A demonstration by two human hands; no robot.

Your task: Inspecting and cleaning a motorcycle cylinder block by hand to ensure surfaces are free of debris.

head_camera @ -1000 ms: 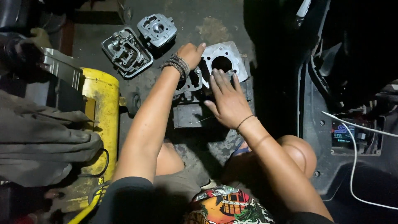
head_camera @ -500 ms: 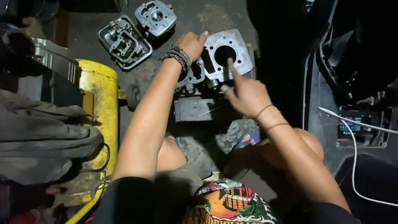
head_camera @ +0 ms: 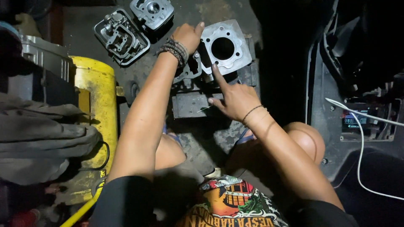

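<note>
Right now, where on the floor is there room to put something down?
Bare floor lies below the metal block, between the knees. It is crowded up top around the cylinder, cylinder head and both hands.

The setting is a small engine repair workshop, worked at floor level. The stained concrete floor carries stripped engine parts — a cylinder block, a cylinder head and a second finned casting. A yellow tank — possibly a compressor — stands alongside, near dark vehicle bodywork.
</note>
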